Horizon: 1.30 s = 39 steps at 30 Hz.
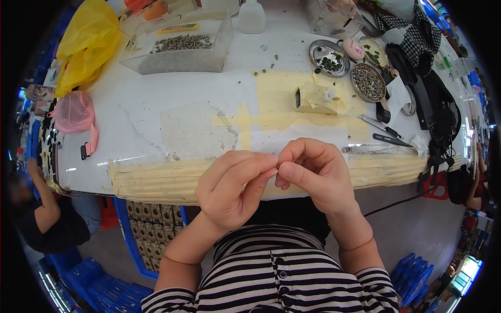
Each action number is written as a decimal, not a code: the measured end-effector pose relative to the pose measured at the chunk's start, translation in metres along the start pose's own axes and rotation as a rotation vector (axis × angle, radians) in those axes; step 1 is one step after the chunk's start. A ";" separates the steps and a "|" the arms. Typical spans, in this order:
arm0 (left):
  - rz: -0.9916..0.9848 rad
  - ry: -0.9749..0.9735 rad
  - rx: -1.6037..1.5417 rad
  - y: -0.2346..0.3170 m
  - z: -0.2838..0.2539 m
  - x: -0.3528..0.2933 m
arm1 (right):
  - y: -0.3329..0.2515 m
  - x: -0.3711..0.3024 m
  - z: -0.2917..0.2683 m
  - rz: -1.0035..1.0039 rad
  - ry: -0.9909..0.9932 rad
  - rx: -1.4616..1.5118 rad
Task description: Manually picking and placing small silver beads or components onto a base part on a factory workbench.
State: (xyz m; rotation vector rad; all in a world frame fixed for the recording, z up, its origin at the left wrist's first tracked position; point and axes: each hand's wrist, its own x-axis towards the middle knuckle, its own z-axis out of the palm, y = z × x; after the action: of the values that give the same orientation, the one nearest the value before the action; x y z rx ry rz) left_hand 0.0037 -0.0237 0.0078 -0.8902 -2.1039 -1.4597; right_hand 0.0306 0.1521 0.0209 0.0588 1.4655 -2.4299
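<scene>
Over the padded front edge of the table, my left hand (232,185) and my right hand (317,175) meet with their fingertips pinched together. Between them is a tiny part, too small and too covered by the fingers to name. Both hands are closed on it, thumb against forefinger. Just beyond them lies a sheet of white paper (297,140) on the taped tabletop. Farther off stands a small block wrapped in cream tape (321,100) with a peg-like piece on top.
Round metal dishes of small parts (368,82) stand at the far right, near tweezers (391,140) and a pen-like tool (378,124). A clear plastic bin (177,60) holds many small metal pieces. At left are a pink mesh pouch (75,112) and a yellow bag (88,44).
</scene>
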 end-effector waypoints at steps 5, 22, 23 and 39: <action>-0.029 0.036 -0.022 0.001 0.002 -0.003 | 0.001 -0.001 0.004 -0.065 0.013 -0.010; -0.023 -0.040 -0.012 0.000 -0.003 0.004 | -0.003 -0.001 0.003 -0.246 0.057 -0.395; -0.021 -0.033 0.000 0.000 -0.002 0.004 | -0.002 -0.001 0.003 -0.250 0.058 -0.407; -0.071 -0.001 -0.005 0.000 0.001 0.002 | 0.001 0.003 0.005 -0.414 0.123 -0.584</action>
State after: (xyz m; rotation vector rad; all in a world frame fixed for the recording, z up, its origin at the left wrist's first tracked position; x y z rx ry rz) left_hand 0.0027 -0.0221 0.0089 -0.8262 -2.1542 -1.5011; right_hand 0.0290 0.1464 0.0220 -0.2492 2.3836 -2.1977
